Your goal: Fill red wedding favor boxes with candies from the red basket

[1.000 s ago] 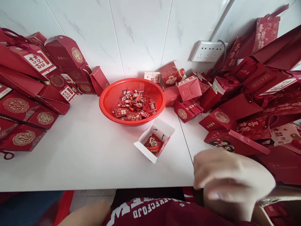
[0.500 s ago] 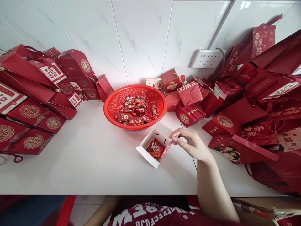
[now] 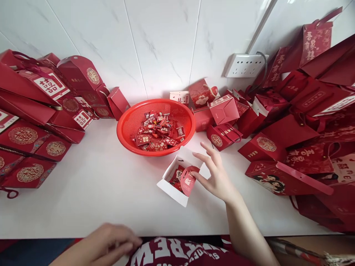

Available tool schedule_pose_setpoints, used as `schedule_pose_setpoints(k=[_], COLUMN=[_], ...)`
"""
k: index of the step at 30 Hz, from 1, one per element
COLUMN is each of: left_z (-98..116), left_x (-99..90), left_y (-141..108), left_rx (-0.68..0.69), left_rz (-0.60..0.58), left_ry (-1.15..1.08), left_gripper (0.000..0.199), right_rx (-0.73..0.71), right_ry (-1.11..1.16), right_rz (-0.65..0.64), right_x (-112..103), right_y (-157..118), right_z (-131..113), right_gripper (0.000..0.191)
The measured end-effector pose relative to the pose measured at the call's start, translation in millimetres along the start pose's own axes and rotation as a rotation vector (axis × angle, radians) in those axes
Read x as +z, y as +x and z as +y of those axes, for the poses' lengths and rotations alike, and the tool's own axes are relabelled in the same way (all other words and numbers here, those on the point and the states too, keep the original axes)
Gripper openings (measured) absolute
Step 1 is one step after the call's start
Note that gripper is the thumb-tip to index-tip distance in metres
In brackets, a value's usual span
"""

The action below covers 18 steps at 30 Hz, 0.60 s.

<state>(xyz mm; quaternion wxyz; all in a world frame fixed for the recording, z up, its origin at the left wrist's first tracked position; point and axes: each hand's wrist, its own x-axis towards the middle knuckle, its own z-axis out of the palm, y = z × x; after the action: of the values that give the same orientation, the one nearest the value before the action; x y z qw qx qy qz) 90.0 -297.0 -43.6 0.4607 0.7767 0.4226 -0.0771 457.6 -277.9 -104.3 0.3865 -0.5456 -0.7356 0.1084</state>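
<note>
A small open box [image 3: 172,193] with white inner walls and red packets [image 3: 176,177] inside stands in front of the basket. Its red rounded flap [image 3: 188,181] leans inward over the opening. My right hand [image 3: 212,170] is at the box's right side, fingers spread, the thumb touching the flap. Low at the table's front edge, my left hand [image 3: 111,242] is slightly blurred, away from the box, with thumb and fingers apart and nothing in it. The red plastic basket [image 3: 155,152] holds many small red-wrapped sweets [image 3: 159,129].
Red gift boxes [image 3: 29,173] are stacked at the left. More red boxes and bags [image 3: 277,142] crowd the right side, with several small ones [image 3: 224,110] behind the basket's right. A white power strip [image 3: 246,65] is on the tiled wall.
My left hand has risen into view from below the table edge. My right hand's fingers have opened from a pinch on the flap, and the flap now tilts further over the box. The view has shifted slightly.
</note>
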Motion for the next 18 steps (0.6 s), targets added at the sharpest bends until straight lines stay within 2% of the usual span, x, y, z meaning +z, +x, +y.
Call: schedule_pose_setpoints(k=[2,5,7,8,10,12,15,18], left_z=[17,35,37,36,28,18,5,-1], left_x=[-19.3,-36.3,-38.8,-37.8,-32.3,-24.0,-11.1,-1.1], left_y=[13,59,97,115,144,162,173,177], left_rx=[0.167,0.385,0.521,0.618,0.808,0.912,0.907,0.905], left_rz=[0.124,0.376,0.406,0.406,0.444,0.526,0.666,0.730], left_ry=[0.138,0.326,0.387,0.390,0.369,0.320,0.234,0.155], left_gripper=[0.033,0.054,0.074,0.076,0.067,0.050,0.024,0.019], right_rx=[-0.027,-0.002,0.029,0.041,0.052,0.056,0.071,0.079], right_ry=[-0.008,0.079,0.189,0.244,0.341,0.414,0.482,0.512], right_rz=[-0.056,-0.115,-0.120,-0.119,-0.119,-0.132,-0.142,-0.129], right_x=[0,0,0,-1,-2,-4,-6,-6], right_y=[0,-1,-1,-1,-1,0,2,4], right_z=[0,1,2,3,5,7,10,12], right_gripper=[0.048,0.037,0.023,0.019,0.020,0.023,0.022,0.018])
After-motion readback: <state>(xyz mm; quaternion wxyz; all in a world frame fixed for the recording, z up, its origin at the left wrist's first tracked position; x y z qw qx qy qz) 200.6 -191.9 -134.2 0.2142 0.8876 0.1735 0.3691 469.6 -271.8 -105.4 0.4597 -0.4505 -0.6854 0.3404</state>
